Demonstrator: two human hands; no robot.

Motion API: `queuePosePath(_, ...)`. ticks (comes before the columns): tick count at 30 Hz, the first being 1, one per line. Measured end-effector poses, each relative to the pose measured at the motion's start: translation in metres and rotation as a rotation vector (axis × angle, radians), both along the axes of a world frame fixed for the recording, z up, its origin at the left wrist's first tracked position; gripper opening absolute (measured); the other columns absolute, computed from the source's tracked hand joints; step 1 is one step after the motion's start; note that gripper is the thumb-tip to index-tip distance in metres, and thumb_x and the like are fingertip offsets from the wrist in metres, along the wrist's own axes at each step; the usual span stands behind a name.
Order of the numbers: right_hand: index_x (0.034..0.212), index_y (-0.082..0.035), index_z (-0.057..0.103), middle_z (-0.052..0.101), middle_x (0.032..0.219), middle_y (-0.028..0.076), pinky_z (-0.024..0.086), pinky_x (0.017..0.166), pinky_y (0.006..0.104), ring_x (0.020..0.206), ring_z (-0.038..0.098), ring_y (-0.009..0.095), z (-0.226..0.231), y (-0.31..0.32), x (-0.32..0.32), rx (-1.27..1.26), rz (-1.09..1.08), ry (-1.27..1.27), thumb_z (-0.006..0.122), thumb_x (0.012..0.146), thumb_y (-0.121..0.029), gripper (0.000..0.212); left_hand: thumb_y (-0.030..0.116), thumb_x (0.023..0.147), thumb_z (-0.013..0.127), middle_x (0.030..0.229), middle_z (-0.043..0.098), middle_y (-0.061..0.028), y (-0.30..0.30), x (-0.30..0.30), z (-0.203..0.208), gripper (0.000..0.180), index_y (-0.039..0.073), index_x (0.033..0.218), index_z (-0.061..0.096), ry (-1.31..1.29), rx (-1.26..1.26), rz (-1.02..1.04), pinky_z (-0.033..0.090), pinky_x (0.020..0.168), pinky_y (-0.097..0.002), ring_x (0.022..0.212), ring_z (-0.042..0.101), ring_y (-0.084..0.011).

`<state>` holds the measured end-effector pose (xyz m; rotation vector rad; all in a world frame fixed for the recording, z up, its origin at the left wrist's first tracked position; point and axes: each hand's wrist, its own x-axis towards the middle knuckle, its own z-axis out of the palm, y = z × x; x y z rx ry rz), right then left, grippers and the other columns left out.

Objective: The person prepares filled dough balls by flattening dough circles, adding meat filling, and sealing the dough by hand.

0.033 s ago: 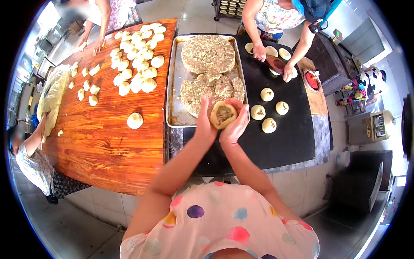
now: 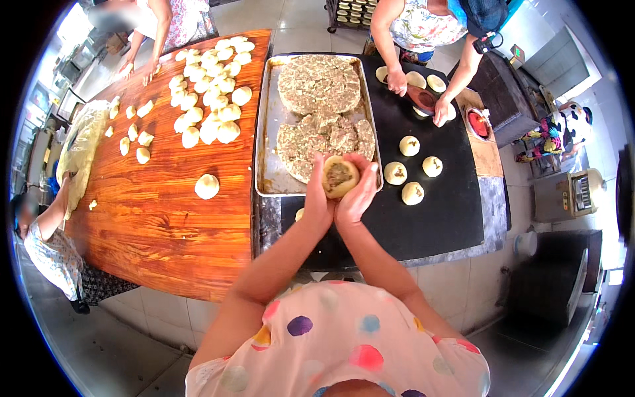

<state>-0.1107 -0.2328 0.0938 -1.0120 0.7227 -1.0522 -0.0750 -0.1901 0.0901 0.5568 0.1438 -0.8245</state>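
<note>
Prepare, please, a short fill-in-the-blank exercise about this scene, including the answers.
The left hand and right hand cup a filled piece of ___.
The metal tray holds exactly ___ mounds of crumbly mixture.
The work surface right of the tray is coloured ___.
Missing words: dough; two; black.

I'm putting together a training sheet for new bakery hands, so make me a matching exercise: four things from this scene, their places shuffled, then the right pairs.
Things
1. Open dough piece with filling showing
2. Metal tray
3. Lone dough ball
4. Four dough balls with dark marks

Places
A. Under two mounds of crumbly mixture
B. On the black surface, right of the tray
C. Cupped between the left hand and right hand
D. On the wooden tabletop, apart from the large cluster

Pairs: 1-C, 2-A, 3-D, 4-B
</note>
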Motion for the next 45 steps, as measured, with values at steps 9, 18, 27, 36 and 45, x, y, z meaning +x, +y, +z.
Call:
queuePosePath(9, 0.105, 0.006, 0.067, 0.068, 0.102, 0.012, 0.044, 0.097, 0.0331, 0.100, 0.062, 0.021, -0.013, -0.007, -0.020, -0.008, 0.182, 0.209, 0.034, 0.105, -0.044, 0.060, 0.044, 0.102, 0.048, 0.098, 0.065, -0.0031, -0.002, 0.012, -0.030, 0.045, 0.003, 0.111, 0.063, -0.610, 0.521, -0.305, 0.047, 0.084, -0.0277, 0.089, 0.060, -0.0126)
queuePosePath(18, 0.102, 0.004, 0.067, 0.067, 0.104, 0.010, 0.044, 0.096, 0.0324, 0.099, 0.060, 0.019, -0.002, 0.003, -0.002, -0.136, 0.104, 0.231, 0.034, 0.105, -0.047, 0.060, 0.043, 0.102, 0.048, 0.114, 0.059, -0.0060, 0.008, -0.007, -0.018, 0.043, 0.006, 0.122, 0.053, -0.250, 0.262, -0.070, 0.048, 0.091, -0.0328, 0.100, 0.058, -0.0151)
queuePosePath(27, 0.144, -0.004, 0.036, 0.052, 0.133, 0.015, 0.045, 0.101, 0.0403, 0.121, 0.054, 0.031, 0.036, -0.034, -0.037, -0.844, 0.562, 0.443, 0.086, 0.066, -0.008, 0.093, 0.044, 0.102, 0.045, 0.129, 0.055, -0.0087, 0.020, 0.050, 0.034, 0.053, 0.006, 0.139, 0.042, -0.282, 0.161, -0.701, 0.045, 0.104, -0.0349, 0.122, 0.054, -0.0190)
queuePosePath(36, 0.143, -0.005, 0.039, 0.059, 0.126, 0.015, 0.046, 0.102, 0.0429, 0.125, 0.053, 0.037, 0.051, -0.049, -0.049, -1.063, 0.711, 0.405, 0.087, 0.062, -0.010, 0.094, 0.023, 0.093, 0.068, 0.128, 0.053, -0.0074, 0.038, 0.033, 0.050, 0.064, 0.004, 0.143, 0.034, -0.469, 0.115, -0.784, 0.044, 0.101, -0.0315, 0.120, 0.053, -0.0154)
queuePosePath(45, 0.137, -0.005, 0.048, 0.060, 0.126, 0.015, 0.050, 0.096, 0.0426, 0.115, 0.059, 0.036, 0.048, -0.038, -0.056, -1.023, 0.572, 0.394, 0.086, 0.062, -0.009, 0.084, 0.028, 0.094, 0.066, 0.127, 0.053, -0.0045, 0.036, 0.028, 0.042, 0.056, 0.007, 0.140, 0.040, -0.464, 0.092, -0.762, 0.044, 0.102, -0.0336, 0.120, 0.052, -0.0142)
